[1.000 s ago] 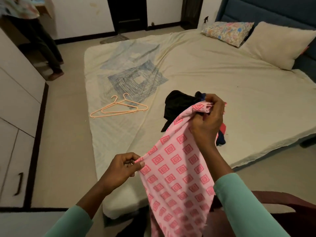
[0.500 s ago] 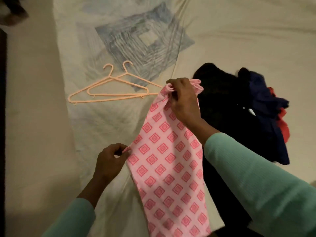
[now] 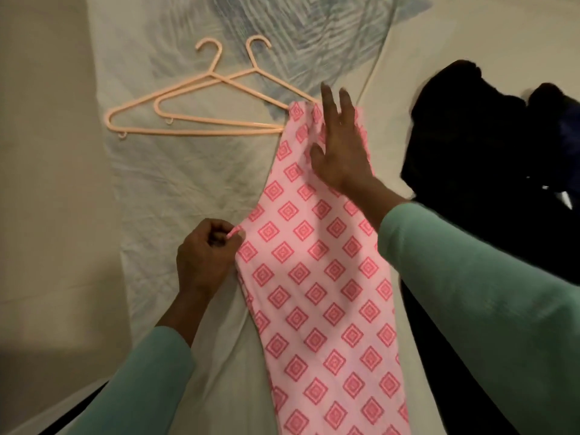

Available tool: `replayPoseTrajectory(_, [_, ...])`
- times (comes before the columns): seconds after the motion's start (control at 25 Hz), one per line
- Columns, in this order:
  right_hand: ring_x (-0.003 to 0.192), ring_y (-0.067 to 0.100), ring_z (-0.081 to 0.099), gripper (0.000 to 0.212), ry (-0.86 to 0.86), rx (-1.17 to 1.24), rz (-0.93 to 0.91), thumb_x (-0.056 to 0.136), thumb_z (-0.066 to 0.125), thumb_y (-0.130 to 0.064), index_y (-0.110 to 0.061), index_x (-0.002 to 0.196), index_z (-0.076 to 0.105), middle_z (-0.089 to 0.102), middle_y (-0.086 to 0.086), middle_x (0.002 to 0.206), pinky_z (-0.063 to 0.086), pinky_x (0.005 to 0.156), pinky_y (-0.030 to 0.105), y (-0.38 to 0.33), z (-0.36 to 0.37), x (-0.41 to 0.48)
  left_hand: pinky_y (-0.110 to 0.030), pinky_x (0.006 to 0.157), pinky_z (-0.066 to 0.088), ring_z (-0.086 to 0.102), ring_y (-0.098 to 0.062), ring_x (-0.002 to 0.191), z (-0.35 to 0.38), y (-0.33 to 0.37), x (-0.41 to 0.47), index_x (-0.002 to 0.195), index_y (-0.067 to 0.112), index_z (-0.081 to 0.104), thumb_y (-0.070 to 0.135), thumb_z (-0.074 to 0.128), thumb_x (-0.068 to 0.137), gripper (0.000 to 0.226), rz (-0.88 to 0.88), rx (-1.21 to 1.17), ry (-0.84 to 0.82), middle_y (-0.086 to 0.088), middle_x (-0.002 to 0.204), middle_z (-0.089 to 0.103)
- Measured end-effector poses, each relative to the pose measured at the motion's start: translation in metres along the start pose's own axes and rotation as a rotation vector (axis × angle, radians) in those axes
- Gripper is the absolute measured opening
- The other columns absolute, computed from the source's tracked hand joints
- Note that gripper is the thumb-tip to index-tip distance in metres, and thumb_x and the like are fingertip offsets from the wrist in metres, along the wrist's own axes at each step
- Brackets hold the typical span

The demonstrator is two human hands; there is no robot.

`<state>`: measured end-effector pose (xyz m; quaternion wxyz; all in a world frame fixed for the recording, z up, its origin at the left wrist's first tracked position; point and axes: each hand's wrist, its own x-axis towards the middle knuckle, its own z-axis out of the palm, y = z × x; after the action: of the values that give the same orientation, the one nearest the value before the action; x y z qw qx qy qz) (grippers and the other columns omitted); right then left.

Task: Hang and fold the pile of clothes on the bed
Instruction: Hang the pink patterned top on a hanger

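Note:
A pink garment [image 3: 317,277] with a darker pink diamond print lies lengthwise on the bed sheet [image 3: 175,189]. My left hand [image 3: 204,259] pinches its left edge at about mid-length. Over the garment's far end my right hand [image 3: 339,146] is spread with straight fingers, flat on or just above the cloth. Two peach plastic hangers [image 3: 194,105] lie overlapped on the sheet, their right tips tucked under the garment's far end. A pile of dark clothes [image 3: 489,146], black and navy, sits to the right.
The pale floor [image 3: 40,183] runs along the bed's left edge. A blue square print [image 3: 314,32] marks the sheet beyond the hangers. Bare sheet lies between the hangers and my left hand.
My right hand has let go of the garment's top end and spread open over it. The garment now lies flat on the bed. My view has moved closer and lower.

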<state>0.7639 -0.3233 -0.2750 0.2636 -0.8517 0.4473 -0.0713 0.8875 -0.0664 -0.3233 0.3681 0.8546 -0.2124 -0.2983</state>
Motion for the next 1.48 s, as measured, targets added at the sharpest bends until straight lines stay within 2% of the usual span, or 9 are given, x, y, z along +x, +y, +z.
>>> replayPoseTrajectory(0.08, [0.153,0.035,0.027,0.08,0.164,0.096,0.026,0.096,0.059,-0.016,-0.019,0.165,0.02,0.02,0.016,0.17,0.036,0.117,0.055,0.005,0.009,-0.055,-0.043,0.081,0.059,0.065,-0.001,0.074,0.001,0.002,-0.003,0.104,0.028,0.069,0.04,0.083,0.085,0.026,0.008,0.009,0.036,0.011,0.085,0.07])
replayPoseTrajectory(0.24, [0.139,0.021,0.041,0.061,0.273,0.235,0.285,0.096,0.062,-0.022,-0.021,0.153,0.039,0.042,0.002,0.15,0.038,0.117,0.05,0.027,0.02,-0.206,-0.03,0.082,0.056,0.065,-0.004,0.088,0.001,0.008,-0.052,0.131,0.028,0.058,0.03,0.083,0.087,0.05,0.032,-0.013,0.058,0.006,0.115,0.064])
replayPoseTrajectory(0.44, [0.125,0.021,0.052,0.055,0.2,0.171,0.591,0.094,0.07,-0.039,-0.032,0.141,0.042,0.046,-0.005,0.135,0.053,0.101,0.054,0.055,0.029,-0.385,-0.025,0.066,0.054,0.066,-0.001,0.075,-0.001,-0.02,-0.209,0.099,0.026,0.07,0.031,0.075,0.093,0.009,0.022,0.119,0.011,0.015,0.09,0.071])
replayPoseTrajectory(0.6, [0.109,0.019,0.064,0.04,0.06,0.285,0.678,0.094,0.071,-0.04,-0.026,0.126,0.053,0.058,-0.006,0.121,0.06,0.088,0.05,0.069,0.034,-0.473,-0.014,0.06,0.048,0.068,0.001,0.075,0.01,-0.075,-0.326,0.092,0.028,0.07,0.033,0.077,0.092,0.009,-0.138,0.191,-0.125,0.015,0.081,0.072])
replayPoseTrajectory(0.84, [0.106,0.011,0.052,0.041,0.256,0.44,0.81,0.09,0.079,-0.024,-0.019,0.121,0.052,0.046,-0.003,0.122,0.05,0.083,0.025,0.06,0.03,-0.508,-0.017,0.054,0.043,0.063,0.0,0.068,0.026,-0.09,-0.372,0.093,0.027,0.066,0.047,0.078,0.09,0.023,-0.12,0.282,-0.113,0.017,0.077,0.066])
replayPoseTrajectory(0.96, [0.095,0.013,0.058,0.041,0.345,0.66,0.912,0.088,0.079,-0.011,-0.016,0.114,0.048,0.05,0.005,0.12,0.046,0.066,0.003,0.063,0.04,-0.514,-0.023,0.058,0.043,0.065,-0.005,0.074,0.033,-0.096,-0.369,0.09,0.024,0.068,0.046,0.075,0.093,0.023,-0.152,0.253,-0.099,0.015,0.078,0.065])
replayPoseTrajectory(1.12, [0.085,0.019,0.068,0.025,0.18,1.057,1.035,0.091,0.078,-0.008,-0.015,0.102,0.057,0.072,0.012,0.107,0.053,0.059,0.02,0.064,0.055,-0.536,-0.011,0.053,0.041,0.062,-0.002,0.075,0.033,-0.096,-0.385,0.097,0.02,0.063,0.041,0.066,0.1,0.022,-0.116,0.187,-0.06,0.018,0.083,0.062])
replayPoseTrajectory(1.24, [0.077,0.016,0.07,0.011,0.2,1.009,0.978,0.092,0.079,-0.016,-0.012,0.093,0.069,0.078,0.008,0.097,0.05,0.054,0.013,0.067,0.061,-0.551,-0.01,0.053,0.041,0.06,0.0,0.071,0.031,-0.098,-0.39,0.092,0.018,0.064,0.042,0.073,0.095,0.026,-0.091,0.157,0.006,0.019,0.081,0.061])
replayPoseTrajectory(1.48, [0.061,0.002,0.064,0.025,0.303,0.864,0.916,0.091,0.08,-0.029,-0.011,0.08,0.067,0.072,-0.003,0.076,0.049,0.055,0.014,0.069,0.054,-0.559,-0.023,0.057,0.043,0.065,-0.013,0.075,0.023,-0.096,-0.39,0.082,0.014,0.07,0.043,0.076,0.092,0.031,-0.181,0.06,0.032,0.004,0.08,0.069])
